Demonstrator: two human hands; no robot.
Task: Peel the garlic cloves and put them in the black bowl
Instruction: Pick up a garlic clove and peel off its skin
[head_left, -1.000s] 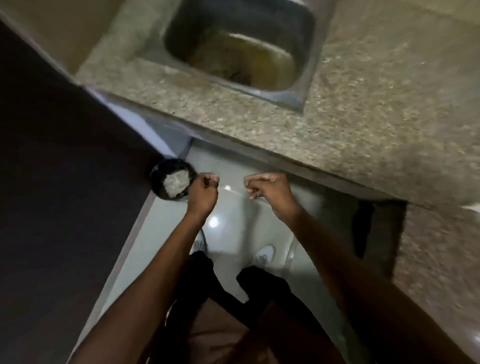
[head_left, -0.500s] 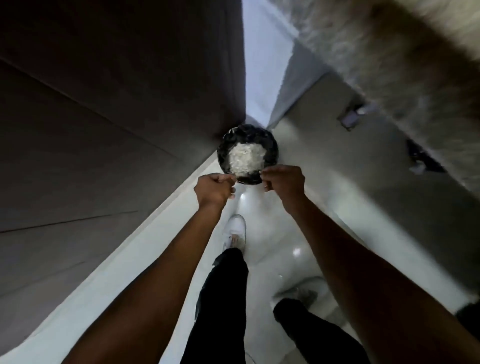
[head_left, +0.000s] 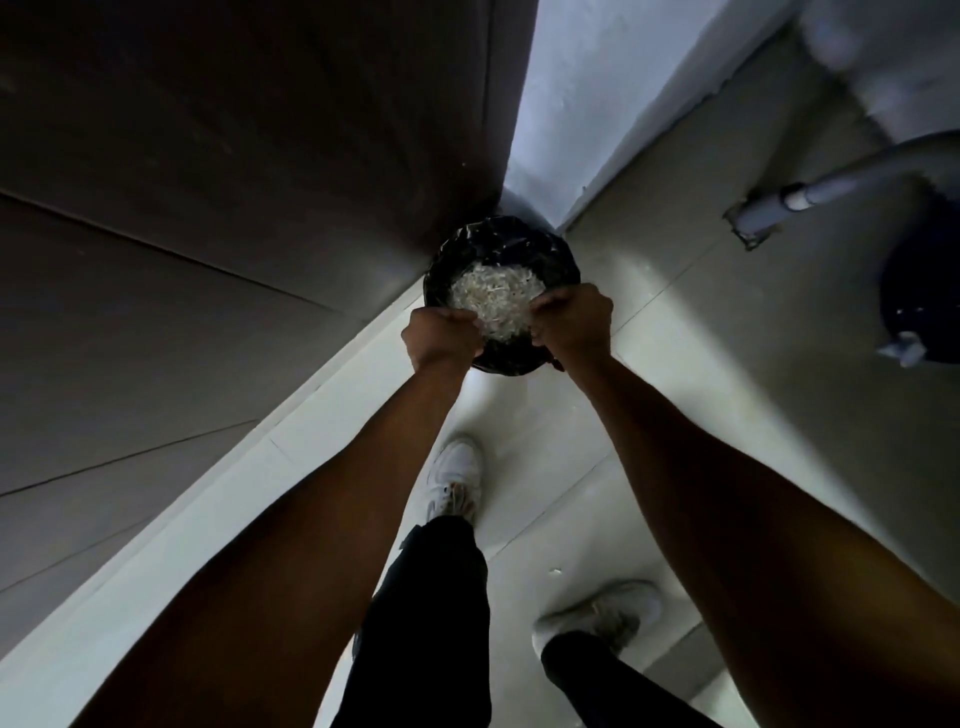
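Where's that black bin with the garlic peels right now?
The black bin stands on the floor in the wall corner, upper centre of the head view, under both hands.

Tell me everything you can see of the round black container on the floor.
The black container is round and dark, lined with what looks like a shiny black bag. It stands on the pale floor in the corner against a dark cabinet. A heap of whitish, papery scraps lies inside. The left hand and right hand are over its near rim, fingers curled; whether they grip it or hold anything is hidden.
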